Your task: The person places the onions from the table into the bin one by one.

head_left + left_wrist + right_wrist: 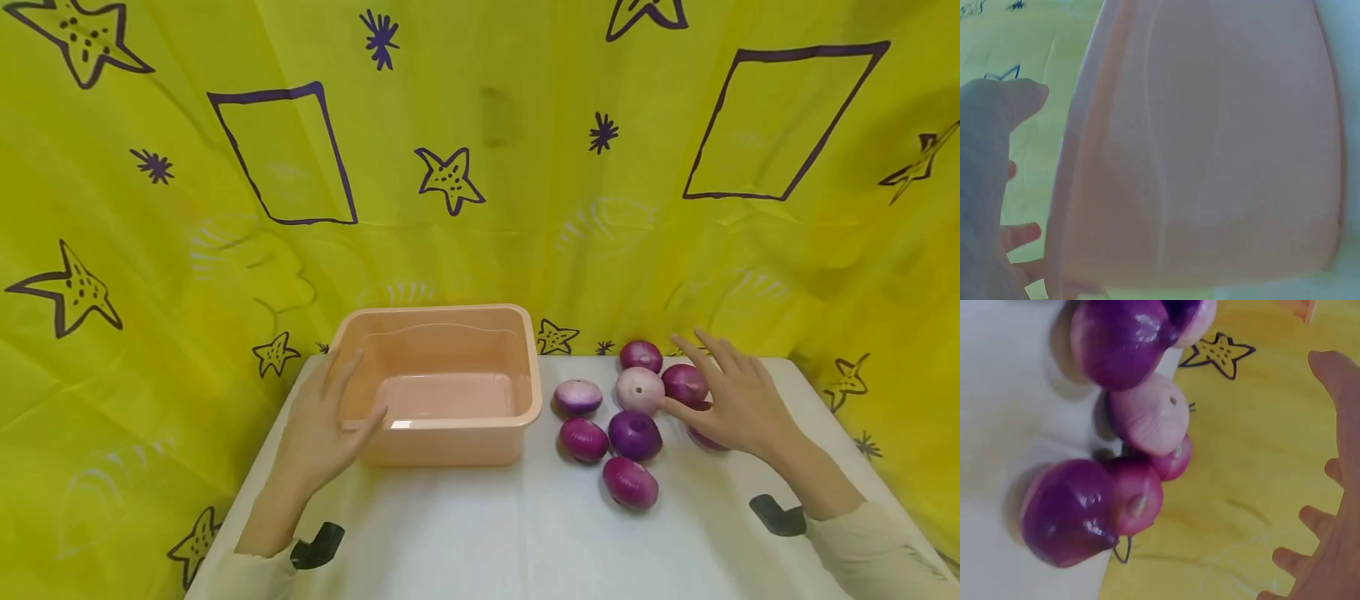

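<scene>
A peach-coloured plastic basin (450, 446) stands on the left half of the table, with no onions in it. My left hand (318, 421) is spread at its left end, thumb over the near rim; the left wrist view shows the fingers (1022, 236) beside the basin wall (1241, 156). Several red onions lie in a loose group to the right, among them a pale one (640, 390), a dark purple one (635, 435) and a nearest one (630, 483). Above the group's right side hovers my right hand (738, 404), fingers spread, holding nothing and partly hiding one onion (1069, 512).
A white cloth (465, 533) covers the table. Yellow curtain (480, 250) with dark star drawings hangs behind and at both sides, close to the table's far edge. Black straps (318, 546) show at the wrists.
</scene>
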Tool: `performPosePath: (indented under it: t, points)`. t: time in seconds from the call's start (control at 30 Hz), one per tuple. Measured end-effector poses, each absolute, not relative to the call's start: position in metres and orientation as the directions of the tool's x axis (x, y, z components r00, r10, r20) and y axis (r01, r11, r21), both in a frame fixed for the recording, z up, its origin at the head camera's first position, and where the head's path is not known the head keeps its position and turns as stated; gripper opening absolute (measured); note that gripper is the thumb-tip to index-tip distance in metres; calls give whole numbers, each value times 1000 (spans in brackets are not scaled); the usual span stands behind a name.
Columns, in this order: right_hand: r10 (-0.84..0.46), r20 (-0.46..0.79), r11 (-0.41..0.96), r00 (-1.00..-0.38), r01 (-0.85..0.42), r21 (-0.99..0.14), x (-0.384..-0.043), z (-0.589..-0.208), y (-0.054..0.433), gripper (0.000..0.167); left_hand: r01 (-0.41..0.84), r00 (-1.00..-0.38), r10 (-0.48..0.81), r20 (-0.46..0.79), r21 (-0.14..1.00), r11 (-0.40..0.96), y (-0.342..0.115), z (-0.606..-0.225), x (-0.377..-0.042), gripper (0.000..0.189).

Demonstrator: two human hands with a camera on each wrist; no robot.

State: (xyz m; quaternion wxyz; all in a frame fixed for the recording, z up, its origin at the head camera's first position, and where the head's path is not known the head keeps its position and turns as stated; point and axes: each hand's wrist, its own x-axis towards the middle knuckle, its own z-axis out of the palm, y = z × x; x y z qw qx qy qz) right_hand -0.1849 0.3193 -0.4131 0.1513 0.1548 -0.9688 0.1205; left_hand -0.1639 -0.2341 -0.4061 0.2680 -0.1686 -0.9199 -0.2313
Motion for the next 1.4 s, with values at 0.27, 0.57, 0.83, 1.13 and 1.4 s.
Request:
performPosePath:
  t: [0.27,0.57,0.83,1.13,1.4]
  points:
    - [-285,372,894,-883,-385,-229,-182,-421,345,99,309,-873,7,487,544,780,-251,-416,-139,81]
    - [-251,353,871,-901,-370,-324,-175,-443,370,98,190,-883,-236,406,768,611,-234,-447,-122,73]
    - [-219,278,813,-935,-333,-478,-167,-468,380,96,165,-881,-366,299,920,356,-217,-464,-117,72]
    - [-216,185,757,-959,-284,-589,-173,-485,382,99,143,-855,-469,221,970,196,-214,-467,-120,72]
    - [-188,80,778,-979,-198,-596,-176,-494,384,94,138,-864,-468,187,981,138,-215,-465,-121,69]
